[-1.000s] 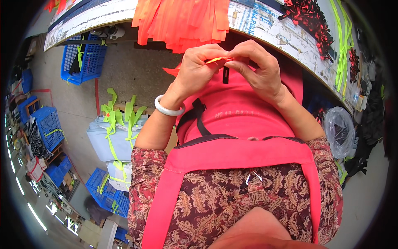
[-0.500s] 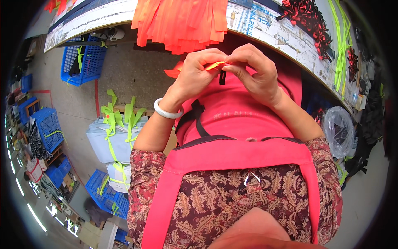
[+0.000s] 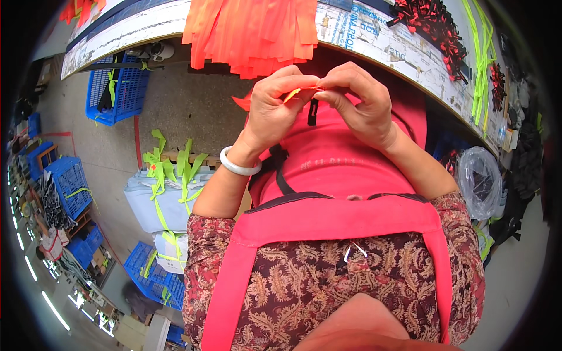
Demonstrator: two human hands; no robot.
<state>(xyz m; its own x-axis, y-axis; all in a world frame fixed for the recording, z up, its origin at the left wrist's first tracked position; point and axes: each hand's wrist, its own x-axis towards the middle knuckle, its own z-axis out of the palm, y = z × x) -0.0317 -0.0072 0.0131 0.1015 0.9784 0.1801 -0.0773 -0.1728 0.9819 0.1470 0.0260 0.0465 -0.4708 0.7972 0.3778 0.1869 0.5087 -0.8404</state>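
Note:
My left hand (image 3: pixel 276 108) and my right hand (image 3: pixel 360 102) meet in front of my pink apron (image 3: pixel 345 158), fingertips almost touching. Both are closed in a pinch. Between the left fingers runs a bright orange fabric strip (image 3: pixel 241 103); its tail sticks out on the far side of that hand. A small black piece (image 3: pixel 313 112) with a slot hangs below the fingertips, and the right thumb and forefinger pinch at its top, by the strip. How the two join is hidden by my fingers. A pale bangle (image 3: pixel 240 162) circles my left wrist.
Many orange strips (image 3: pixel 252 38) hang over the edge of the worktable (image 3: pixel 374 47) ahead. A heap of black-and-red pieces (image 3: pixel 436 32) and yellow-green straps (image 3: pixel 483 70) lie farther right. Blue baskets (image 3: pixel 130 88) and a tied pale bundle (image 3: pixel 149 202) stand left.
The hands stay together in nearly the same place. My left hand has tilted a little, less of the orange tail shows, and the black piece hangs slightly lower.

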